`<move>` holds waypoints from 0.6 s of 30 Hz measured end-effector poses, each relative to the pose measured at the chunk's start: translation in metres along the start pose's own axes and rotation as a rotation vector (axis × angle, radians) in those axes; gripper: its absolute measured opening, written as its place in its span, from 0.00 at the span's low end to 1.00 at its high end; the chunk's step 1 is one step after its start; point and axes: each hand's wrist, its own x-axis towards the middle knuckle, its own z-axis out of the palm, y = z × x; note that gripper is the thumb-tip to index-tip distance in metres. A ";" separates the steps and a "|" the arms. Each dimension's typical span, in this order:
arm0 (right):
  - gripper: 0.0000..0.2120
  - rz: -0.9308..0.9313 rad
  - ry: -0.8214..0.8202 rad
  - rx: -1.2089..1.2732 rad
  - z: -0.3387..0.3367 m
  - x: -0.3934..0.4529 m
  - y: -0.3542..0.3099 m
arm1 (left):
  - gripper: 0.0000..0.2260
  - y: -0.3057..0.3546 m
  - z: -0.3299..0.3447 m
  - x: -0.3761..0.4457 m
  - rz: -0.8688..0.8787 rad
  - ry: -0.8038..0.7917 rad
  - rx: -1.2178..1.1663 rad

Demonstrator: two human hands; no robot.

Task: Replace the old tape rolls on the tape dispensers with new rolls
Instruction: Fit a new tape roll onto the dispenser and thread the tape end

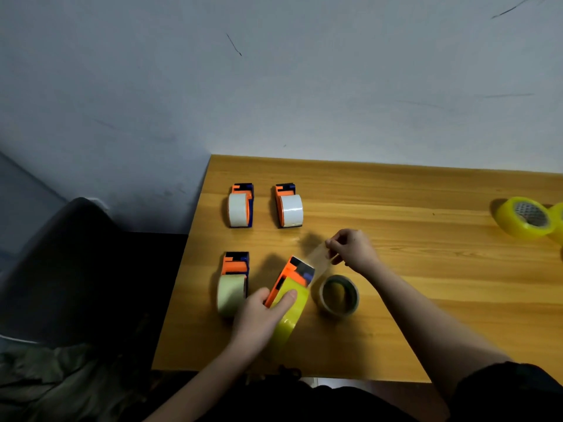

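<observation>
My left hand (264, 318) grips an orange and blue tape dispenser (294, 277) with a full yellow roll (292, 315) on it, near the table's front. My right hand (350, 249) pinches the loose end of a clear tape strip (318, 258) pulled out past the dispenser's front. A thin, nearly used-up roll (338, 295) lies flat on the table just right of the dispenser. Three more dispensers stand on the table: one with a pale roll (233, 283) at the left and two with white rolls (240, 205) (288, 205) at the back.
Two full yellow rolls (525, 217) lie at the table's far right. The wooden table (411, 269) ends at a wall behind and a dark chair (70, 269) stands to its left. Crumpled cloth (61, 385) lies at the lower left.
</observation>
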 end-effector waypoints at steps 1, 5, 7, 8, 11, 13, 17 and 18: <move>0.08 0.010 -0.018 -0.036 0.002 0.001 0.000 | 0.20 0.000 -0.001 -0.001 -0.004 0.001 0.000; 0.08 0.010 -0.077 -0.076 0.000 0.002 0.000 | 0.27 -0.003 -0.001 -0.002 -0.012 0.040 -0.007; 0.08 0.002 -0.075 -0.117 -0.002 0.001 0.000 | 0.23 -0.003 -0.002 -0.003 -0.011 0.063 -0.011; 0.08 0.002 -0.079 -0.147 -0.003 0.001 0.000 | 0.22 -0.002 -0.002 -0.003 -0.015 0.066 -0.018; 0.08 0.002 -0.120 -0.225 -0.005 0.002 0.000 | 0.19 0.001 0.000 -0.005 -0.015 0.068 -0.014; 0.08 -0.006 -0.113 -0.235 -0.006 0.001 -0.001 | 0.16 0.001 0.000 -0.006 0.003 0.048 -0.008; 0.09 -0.055 -0.028 -0.235 -0.008 -0.001 -0.006 | 0.17 0.004 -0.003 -0.008 0.105 0.044 0.053; 0.09 -0.065 -0.003 -0.240 -0.009 -0.003 -0.008 | 0.16 0.006 -0.004 -0.009 0.133 0.052 0.074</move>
